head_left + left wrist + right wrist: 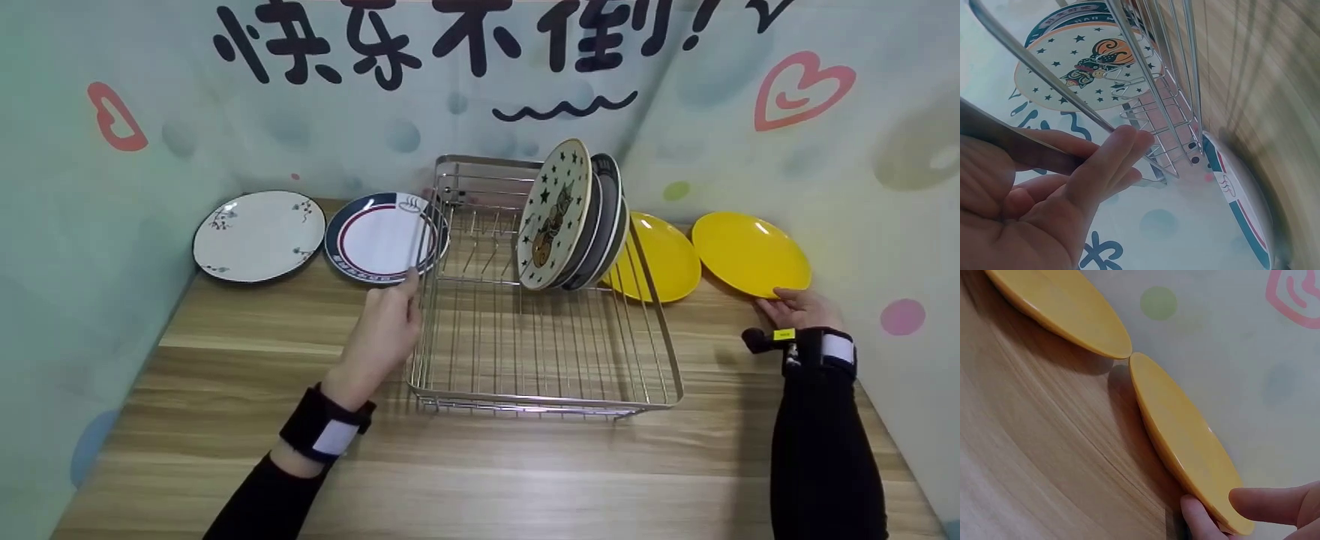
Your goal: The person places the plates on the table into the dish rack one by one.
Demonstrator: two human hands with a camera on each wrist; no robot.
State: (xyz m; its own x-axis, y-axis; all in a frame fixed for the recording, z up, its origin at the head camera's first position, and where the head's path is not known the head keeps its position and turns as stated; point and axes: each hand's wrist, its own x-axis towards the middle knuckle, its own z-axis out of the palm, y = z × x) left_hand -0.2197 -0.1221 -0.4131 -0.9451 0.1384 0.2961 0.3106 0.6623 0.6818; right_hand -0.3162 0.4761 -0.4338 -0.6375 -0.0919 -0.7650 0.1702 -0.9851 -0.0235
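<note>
A metal wire dish rack [547,400] stands in the middle of the table. My left hand [381,326] grips the rack's left top rail, with the fingers curled round it in the left wrist view. Several plates stand on edge at the rack's back right, a cream star-patterned plate [555,217] foremost. On the right, my right hand [806,309] pinches the near edge of a yellow plate [750,255]. In the right wrist view the thumb lies on top of that yellow plate [1185,439] and a finger sits under its rim.
A second yellow plate [664,259] lies between the rack and the held plate. Left of the rack are a blue-rimmed plate [382,244] and a white plate with flower sprigs [259,236]. A printed backdrop [465,112] rises behind the wooden table [525,480] and along its sides.
</note>
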